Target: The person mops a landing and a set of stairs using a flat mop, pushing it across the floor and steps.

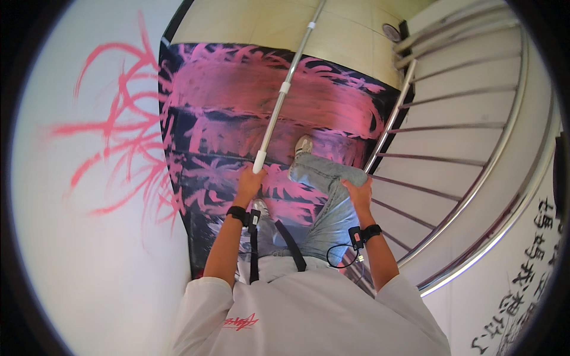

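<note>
My left hand point(250, 178) is closed around the white grip of a metal telescopic pole point(279, 100). The pole runs up and slightly right, past the top edge of the picture, so its far end is hidden. My right hand point(359, 189) rests on my bent knee in light blue jeans point(331, 178), fingers spread over the denim, with no tool in it. Beneath the pole are dark stair steps point(267, 98) covered with pink paint strokes. One shoe point(304, 144) stands on a higher step than the other.
A curved metal railing point(507, 120) with thin bars runs along the right side. On the left rises a white wall point(89, 240) with pink brush marks. Beige tiles point(249, 22) lie beyond the painted steps. The far right wall bears dark handwriting. A small round object point(391, 32) is near the railing's top.
</note>
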`<action>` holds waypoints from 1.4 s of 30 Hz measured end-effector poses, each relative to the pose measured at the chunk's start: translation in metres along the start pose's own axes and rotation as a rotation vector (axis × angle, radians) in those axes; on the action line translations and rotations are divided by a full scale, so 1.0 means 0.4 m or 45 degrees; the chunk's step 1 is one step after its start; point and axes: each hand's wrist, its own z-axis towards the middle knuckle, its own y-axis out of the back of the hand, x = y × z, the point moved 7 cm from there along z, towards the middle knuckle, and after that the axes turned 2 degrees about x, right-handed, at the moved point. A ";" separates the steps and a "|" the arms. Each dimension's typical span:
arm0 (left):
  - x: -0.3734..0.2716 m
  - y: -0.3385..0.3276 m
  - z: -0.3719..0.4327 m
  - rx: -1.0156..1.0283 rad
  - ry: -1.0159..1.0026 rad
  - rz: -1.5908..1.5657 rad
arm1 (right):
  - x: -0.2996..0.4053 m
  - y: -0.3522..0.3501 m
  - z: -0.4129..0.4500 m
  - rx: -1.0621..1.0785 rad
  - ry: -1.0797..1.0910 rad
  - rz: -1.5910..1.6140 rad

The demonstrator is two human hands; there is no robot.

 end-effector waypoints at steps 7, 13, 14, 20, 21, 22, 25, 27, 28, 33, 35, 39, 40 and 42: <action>-0.069 0.091 -0.055 -0.049 -0.059 0.027 | -0.007 -0.013 0.005 0.039 0.048 0.034; -0.025 0.084 -0.098 -0.063 -0.128 -0.006 | -0.009 -0.021 -0.013 0.004 0.025 -0.035; -0.020 0.076 -0.105 -0.069 -0.118 -0.026 | -0.011 -0.020 -0.013 -0.011 0.016 -0.065; 0.036 0.086 -0.134 -0.092 -0.110 -0.073 | 0.004 -0.042 -0.043 0.043 -0.030 -0.094; 0.030 0.101 -0.142 -0.056 -0.103 -0.125 | -0.008 -0.042 -0.039 0.043 -0.017 -0.069; 0.018 0.111 -0.149 -0.014 -0.100 -0.180 | -0.027 -0.034 -0.026 0.039 -0.014 -0.086; 0.011 0.191 -0.164 0.025 -0.082 -0.142 | -0.038 -0.036 -0.014 -0.001 0.045 -0.133; 0.027 0.277 -0.179 -0.077 -0.118 -0.095 | -0.026 -0.049 -0.037 -0.023 0.003 -0.141; 0.045 0.311 -0.172 -0.052 -0.146 -0.098 | -0.018 -0.058 -0.040 -0.007 0.018 -0.156; -0.018 0.440 -0.225 0.066 -0.032 -0.031 | -0.030 -0.040 -0.035 -0.047 0.015 -0.194; -0.020 0.464 -0.243 0.107 -0.031 -0.138 | -0.038 -0.044 -0.030 -0.054 0.018 -0.198; 0.045 0.463 -0.240 0.021 -0.071 -0.040 | -0.029 -0.071 -0.043 -0.017 0.037 -0.201; 0.042 0.442 -0.244 0.059 -0.057 -0.071 | -0.029 -0.067 -0.044 -0.022 0.038 -0.209; 0.055 0.409 -0.248 0.094 -0.048 -0.110 | -0.023 -0.063 -0.053 -0.043 0.041 -0.222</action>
